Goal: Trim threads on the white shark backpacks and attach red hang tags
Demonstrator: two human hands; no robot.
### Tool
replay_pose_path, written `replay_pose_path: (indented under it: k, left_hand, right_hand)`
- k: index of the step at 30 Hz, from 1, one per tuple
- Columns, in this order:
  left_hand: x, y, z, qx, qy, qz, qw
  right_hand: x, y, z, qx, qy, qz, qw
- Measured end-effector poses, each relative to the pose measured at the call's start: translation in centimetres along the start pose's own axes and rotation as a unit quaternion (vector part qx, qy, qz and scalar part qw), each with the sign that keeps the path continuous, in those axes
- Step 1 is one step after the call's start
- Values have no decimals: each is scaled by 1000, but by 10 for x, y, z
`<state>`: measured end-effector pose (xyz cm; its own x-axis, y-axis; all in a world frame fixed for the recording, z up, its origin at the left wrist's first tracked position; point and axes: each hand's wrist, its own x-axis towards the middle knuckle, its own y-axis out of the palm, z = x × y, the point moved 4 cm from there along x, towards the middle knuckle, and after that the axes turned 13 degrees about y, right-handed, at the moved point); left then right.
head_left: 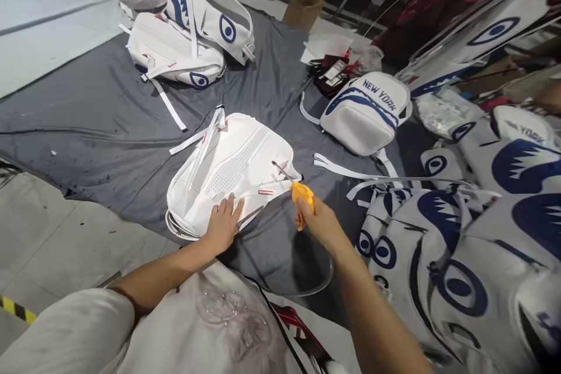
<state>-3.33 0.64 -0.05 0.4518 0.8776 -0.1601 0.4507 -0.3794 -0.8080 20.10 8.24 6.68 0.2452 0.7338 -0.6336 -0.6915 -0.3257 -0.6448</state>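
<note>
A white backpack (239,166) lies on the dark grey cloth, its dotted mesh back panel facing up and its straps spread out. On its near edge rests my left hand (223,225), palm down with the fingers stretched out. My right hand (318,219) grips orange-handled scissors (302,196) at the backpack's right end. Their metal blades point up and left over the white fabric, close to a strap with a small red mark. Whether the blades touch the fabric, I cannot tell.
More white backpacks (175,52) stand and lie at the back left. A "NEW YORK" backpack (363,117) sits right of centre, and a large pile (460,286) fills the right side. Behind are a cardboard box (302,11) and plastic wrap (445,111). A clear tube (324,283) curves below my right hand.
</note>
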Motion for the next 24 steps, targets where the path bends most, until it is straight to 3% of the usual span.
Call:
replay_pose_path:
  k: [2,4,5,6,9,10,11,13,16,18,20,22,24]
  left_hand:
    - [12,5,10,-30,-44,6,999]
    - [19,0,30,-142,-80,-15,987]
    - [19,-4,43,-222,-121,-25,967]
    - [18,-6,58,-309,-180,-29,933]
    - [8,-6,93,-506,-366,-6,781]
    - [6,-6,98,-526,-394,3,754]
    - [6,-6,101,-528,-402,9,748]
    - [7,-6,97,-494,-390,4,777]
    - [11,-5,74,-433,-356,-40,827]
    - [14,-5,53,-311,-295,-74,900]
    - [18,-3,29,-117,-205,-70,969]
    - [21,4,9,37,-132,-32,990]
    - [19,9,2,61,-107,-6,992]
  right_hand:
    - [9,-15,25,-64,-9,-50,997]
    - [5,-26,39,-108,-6,-71,992]
    - [-3,-29,39,-119,-3,-55,991]
    - [-13,-28,35,-121,-3,-19,992]
    - [-51,-21,10,-113,-5,104,988]
    - [-59,-18,1,-125,5,119,985]
    - [-64,-16,-6,-149,20,117,982]
    - [-64,-12,-11,-202,32,104,973]
    - [-51,-12,4,-227,9,52,972]
    - [-42,-19,13,-243,23,-34,969]
    - [-39,-22,16,-276,21,-56,959]
    - [-41,-18,12,-305,-7,-5,952]
    - [-43,-18,2,-335,4,-3,942]
